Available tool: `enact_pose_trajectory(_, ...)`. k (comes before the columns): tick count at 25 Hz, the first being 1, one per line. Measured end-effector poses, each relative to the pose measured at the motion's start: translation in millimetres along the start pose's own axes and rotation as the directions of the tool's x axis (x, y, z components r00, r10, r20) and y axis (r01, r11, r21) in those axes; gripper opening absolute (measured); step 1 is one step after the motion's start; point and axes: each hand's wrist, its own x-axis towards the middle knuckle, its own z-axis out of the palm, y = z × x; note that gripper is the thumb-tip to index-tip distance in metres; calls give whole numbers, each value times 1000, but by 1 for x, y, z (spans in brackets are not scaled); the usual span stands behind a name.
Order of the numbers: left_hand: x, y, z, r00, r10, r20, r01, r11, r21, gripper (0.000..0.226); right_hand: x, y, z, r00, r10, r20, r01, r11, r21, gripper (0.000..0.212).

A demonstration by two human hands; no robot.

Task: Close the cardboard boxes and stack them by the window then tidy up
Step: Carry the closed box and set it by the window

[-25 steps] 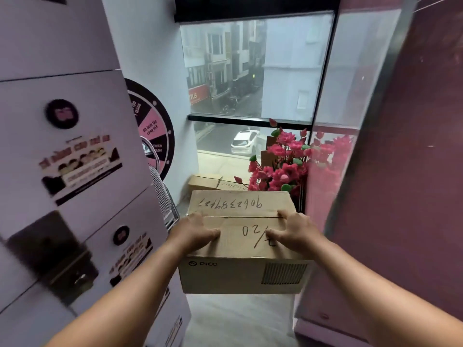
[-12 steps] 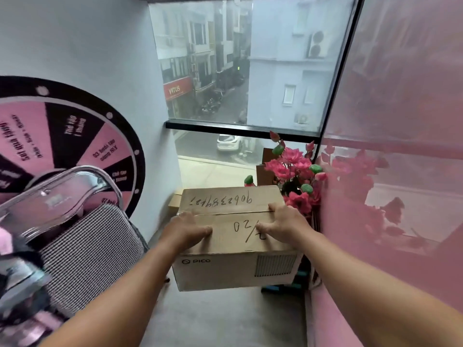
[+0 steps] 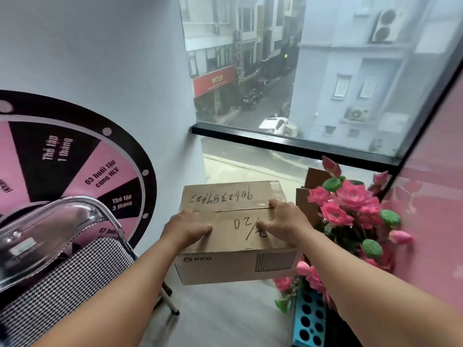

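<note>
Holding a closed cardboard box point(image 3: 233, 231) out in front, both hands grip it from the sides with palms on its top flaps. The left hand point(image 3: 186, 227) lies over the near-left edge, fingers stretched flat across the lid. The right hand point(image 3: 283, 221) covers the right edge, fingers reaching over the centre seam and thumb spread beside handwritten marks. The box appears to be carried above the floor point(image 3: 225, 316), though its underside is hidden. Beyond the hands stands the window point(image 3: 300, 83), looking onto a street. Just right of the right hand is a bunch of pink flowers point(image 3: 350, 209), with another cardboard box point(image 3: 307, 196) behind them. Left of the left hand sits a chair point(image 3: 62, 271) with a checked seat, and above it a pink-and-black prize wheel point(image 3: 75, 159) on the wall.
</note>
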Motion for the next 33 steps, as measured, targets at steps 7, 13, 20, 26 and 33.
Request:
enact_pose_trajectory(7,170,-17,-14,1000,-23,17,23,1000,16,49,166,-12,36,998,41,54,-39,998,-42,56)
enact_pose_trajectory(13,309,-31,-20,995,-29,95,25,999,43,53,282,-18,67,989,126,83,-123,992,-31,56)
enact_pose_trajectory(20,466,-50,-1,988,-82,129,78,996,33,66,424,8,124,977,170,131,-172,985,5,59)
enact_pose_trajectory(26,592,-82,44,981,-102,166,98,995,30,77,528,39,193,950,256,181,-266,964,30,60)
enact_pose_trajectory(33,730,-148,125,974,-37,222,23,997,67,88,613,83,300,913,359,194,-379,922,80,52)
